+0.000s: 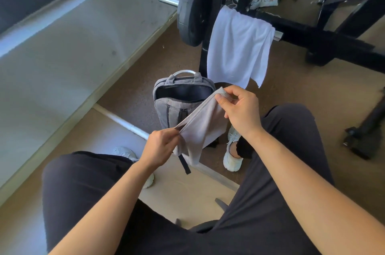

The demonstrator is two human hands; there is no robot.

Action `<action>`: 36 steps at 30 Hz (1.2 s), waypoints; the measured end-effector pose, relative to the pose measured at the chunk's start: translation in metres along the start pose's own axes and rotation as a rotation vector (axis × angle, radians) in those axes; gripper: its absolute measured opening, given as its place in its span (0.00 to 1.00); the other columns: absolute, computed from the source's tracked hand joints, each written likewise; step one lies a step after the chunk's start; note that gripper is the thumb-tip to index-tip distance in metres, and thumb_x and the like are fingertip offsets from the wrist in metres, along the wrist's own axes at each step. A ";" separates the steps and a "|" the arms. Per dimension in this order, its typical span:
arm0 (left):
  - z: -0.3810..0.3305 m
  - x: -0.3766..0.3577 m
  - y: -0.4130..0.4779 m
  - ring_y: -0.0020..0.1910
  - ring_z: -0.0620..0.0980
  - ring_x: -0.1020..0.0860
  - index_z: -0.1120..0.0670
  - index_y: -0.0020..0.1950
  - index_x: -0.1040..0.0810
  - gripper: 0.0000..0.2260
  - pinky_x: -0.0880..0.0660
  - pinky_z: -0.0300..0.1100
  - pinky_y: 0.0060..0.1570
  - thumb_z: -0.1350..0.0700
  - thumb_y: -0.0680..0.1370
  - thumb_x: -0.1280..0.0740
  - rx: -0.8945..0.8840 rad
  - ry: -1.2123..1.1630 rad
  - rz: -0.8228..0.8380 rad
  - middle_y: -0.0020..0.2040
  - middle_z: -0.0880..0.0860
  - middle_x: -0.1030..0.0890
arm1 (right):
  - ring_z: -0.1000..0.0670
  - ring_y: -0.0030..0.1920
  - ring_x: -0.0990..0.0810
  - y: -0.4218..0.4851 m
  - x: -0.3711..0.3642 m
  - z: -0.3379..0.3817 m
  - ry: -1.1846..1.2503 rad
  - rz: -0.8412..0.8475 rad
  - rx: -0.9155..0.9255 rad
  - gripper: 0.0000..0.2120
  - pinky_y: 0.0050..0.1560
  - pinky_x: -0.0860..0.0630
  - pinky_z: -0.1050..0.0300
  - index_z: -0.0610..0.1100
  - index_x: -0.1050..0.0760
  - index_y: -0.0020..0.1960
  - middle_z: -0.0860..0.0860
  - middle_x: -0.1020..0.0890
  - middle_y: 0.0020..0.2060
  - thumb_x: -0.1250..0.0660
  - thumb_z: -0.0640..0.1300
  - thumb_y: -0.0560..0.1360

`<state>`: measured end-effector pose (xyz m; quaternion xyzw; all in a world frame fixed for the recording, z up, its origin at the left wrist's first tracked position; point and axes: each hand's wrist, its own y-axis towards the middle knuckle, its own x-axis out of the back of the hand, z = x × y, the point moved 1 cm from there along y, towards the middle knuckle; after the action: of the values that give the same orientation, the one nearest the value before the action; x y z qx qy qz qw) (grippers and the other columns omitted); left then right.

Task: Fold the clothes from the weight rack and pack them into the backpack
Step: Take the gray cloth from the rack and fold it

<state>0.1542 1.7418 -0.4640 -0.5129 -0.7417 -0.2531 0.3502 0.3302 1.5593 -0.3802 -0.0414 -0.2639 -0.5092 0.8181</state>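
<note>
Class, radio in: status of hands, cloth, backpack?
Left hand and right hand pinch grey cloth taut. Backpack open beyond. White cloth hangs on rack. Path looks clear.

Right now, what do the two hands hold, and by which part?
A grey cloth: the left hand pinches its lower edge, the right hand its upper corner.

My left hand (160, 147) pinches the cloth (205, 124) at seven o'clock; my right hand (242, 109) pinches it at one o'clock, both bare forearms stretched forward, wrists apart.
</note>
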 end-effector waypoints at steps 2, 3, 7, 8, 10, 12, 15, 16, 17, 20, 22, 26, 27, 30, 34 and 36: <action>0.001 0.009 -0.001 0.31 0.48 0.27 0.56 0.39 0.22 0.08 0.31 0.41 0.33 0.59 0.78 0.35 -0.006 -0.021 -0.066 0.31 0.47 0.25 | 0.55 0.28 0.20 0.004 0.002 -0.006 -0.054 -0.008 -0.049 0.08 0.32 0.24 0.68 0.43 0.20 0.48 0.53 0.19 0.32 0.30 0.47 0.79; 0.000 0.014 -0.001 0.32 0.49 0.26 0.56 0.39 0.22 0.09 0.29 0.45 0.34 0.57 0.78 0.37 0.011 -0.031 -0.113 0.32 0.48 0.23 | 0.56 0.27 0.20 0.006 0.003 -0.008 -0.065 -0.011 -0.073 0.08 0.32 0.25 0.70 0.43 0.21 0.47 0.52 0.20 0.31 0.31 0.47 0.80; 0.005 0.018 0.000 0.32 0.53 0.28 0.56 0.38 0.27 0.11 0.29 0.48 0.35 0.52 0.76 0.42 0.118 -0.015 -0.091 0.31 0.51 0.25 | 0.55 0.26 0.19 0.006 0.002 -0.009 0.002 0.020 -0.100 0.08 0.30 0.25 0.68 0.40 0.22 0.48 0.48 0.19 0.29 0.33 0.45 0.81; 0.007 0.013 0.000 0.31 0.52 0.30 0.56 0.38 0.29 0.12 0.30 0.49 0.34 0.50 0.76 0.42 0.133 -0.037 0.002 0.31 0.51 0.26 | 0.54 0.26 0.19 0.005 0.000 -0.007 0.023 0.035 -0.096 0.08 0.29 0.25 0.66 0.40 0.22 0.48 0.47 0.18 0.30 0.33 0.45 0.81; 0.009 0.004 -0.003 0.32 0.47 0.32 0.55 0.38 0.31 0.13 0.32 0.48 0.36 0.48 0.78 0.43 0.153 -0.106 0.172 0.32 0.50 0.28 | 0.53 0.26 0.18 0.003 -0.004 -0.005 0.065 0.045 -0.092 0.08 0.27 0.24 0.62 0.39 0.23 0.49 0.44 0.18 0.30 0.33 0.43 0.81; 0.010 -0.001 -0.004 0.33 0.43 0.33 0.53 0.38 0.31 0.15 0.33 0.46 0.37 0.46 0.80 0.42 0.172 -0.193 0.240 0.33 0.46 0.30 | 0.52 0.28 0.17 0.003 -0.005 -0.004 0.113 0.026 -0.098 0.08 0.28 0.22 0.58 0.37 0.24 0.49 0.43 0.17 0.33 0.34 0.43 0.82; 0.008 0.000 -0.004 0.34 0.43 0.32 0.55 0.39 0.28 0.22 0.32 0.45 0.38 0.37 0.80 0.40 0.172 -0.334 0.219 0.34 0.45 0.29 | 0.52 0.31 0.16 0.004 -0.002 -0.006 0.154 -0.026 -0.102 0.08 0.32 0.19 0.59 0.36 0.24 0.50 0.44 0.16 0.36 0.35 0.42 0.82; 0.006 0.002 -0.004 0.34 0.43 0.31 0.54 0.39 0.27 0.23 0.32 0.44 0.37 0.35 0.78 0.38 0.167 -0.369 0.220 0.34 0.44 0.29 | 0.52 0.33 0.15 0.005 -0.001 -0.008 0.169 -0.043 -0.113 0.08 0.34 0.18 0.59 0.36 0.24 0.50 0.46 0.16 0.37 0.34 0.42 0.82; 0.005 0.002 -0.005 0.34 0.42 0.31 0.51 0.39 0.26 0.20 0.32 0.41 0.35 0.35 0.77 0.35 0.147 -0.386 0.228 0.33 0.42 0.29 | 0.51 0.35 0.14 0.006 -0.001 -0.009 0.192 -0.059 -0.132 0.08 0.36 0.17 0.57 0.36 0.24 0.50 0.47 0.16 0.38 0.34 0.41 0.82; 0.002 0.002 -0.009 0.33 0.40 0.31 0.45 0.40 0.24 0.13 0.31 0.39 0.33 0.40 0.74 0.26 0.030 -0.294 0.252 0.32 0.42 0.26 | 0.50 0.38 0.13 0.011 0.000 -0.013 0.281 -0.093 -0.204 0.06 0.40 0.15 0.53 0.37 0.25 0.49 0.47 0.17 0.40 0.34 0.40 0.82; 0.003 0.000 -0.010 0.32 0.42 0.31 0.46 0.38 0.25 0.13 0.31 0.40 0.34 0.44 0.74 0.24 -0.036 -0.167 0.233 0.33 0.43 0.27 | 0.50 0.39 0.13 0.012 0.000 -0.012 0.324 -0.110 -0.232 0.05 0.41 0.15 0.53 0.37 0.25 0.49 0.47 0.17 0.40 0.34 0.39 0.82; 0.009 -0.002 -0.007 0.32 0.45 0.30 0.52 0.35 0.24 0.14 0.33 0.37 0.34 0.50 0.76 0.25 -0.101 -0.043 0.216 0.34 0.46 0.27 | 0.50 0.40 0.13 0.011 -0.001 -0.009 0.350 -0.110 -0.203 0.06 0.41 0.15 0.54 0.35 0.25 0.50 0.47 0.17 0.40 0.34 0.39 0.81; 0.012 -0.002 -0.007 0.32 0.45 0.29 0.53 0.35 0.24 0.14 0.32 0.37 0.34 0.49 0.76 0.25 -0.104 -0.029 0.237 0.34 0.46 0.26 | 0.49 0.40 0.13 0.011 -0.001 -0.009 0.358 -0.116 -0.196 0.06 0.41 0.15 0.54 0.36 0.25 0.50 0.48 0.17 0.40 0.34 0.39 0.81; 0.017 -0.004 -0.011 0.33 0.45 0.28 0.51 0.35 0.25 0.15 0.29 0.40 0.35 0.44 0.73 0.27 -0.081 0.004 0.293 0.34 0.45 0.26 | 0.49 0.41 0.13 0.014 0.001 -0.013 0.379 -0.150 -0.195 0.06 0.42 0.15 0.51 0.36 0.25 0.50 0.47 0.17 0.42 0.34 0.40 0.81; 0.019 0.002 -0.011 0.30 0.42 0.31 0.48 0.35 0.25 0.14 0.35 0.36 0.33 0.53 0.73 0.22 0.022 0.004 0.221 0.29 0.42 0.29 | 0.48 0.41 0.13 0.020 0.005 -0.022 0.380 -0.184 -0.238 0.09 0.43 0.15 0.50 0.33 0.25 0.52 0.41 0.16 0.45 0.34 0.41 0.81; 0.022 0.011 -0.009 0.30 0.41 0.29 0.48 0.36 0.22 0.11 0.33 0.34 0.33 0.55 0.75 0.23 0.114 -0.089 0.152 0.31 0.42 0.23 | 0.47 0.40 0.13 0.023 0.007 -0.028 0.380 -0.218 -0.258 0.09 0.42 0.15 0.50 0.34 0.25 0.52 0.39 0.16 0.45 0.33 0.41 0.81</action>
<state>0.1371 1.7608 -0.4696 -0.5576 -0.7287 -0.1603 0.3639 0.3634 1.5553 -0.3962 -0.0204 -0.0410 -0.6225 0.7813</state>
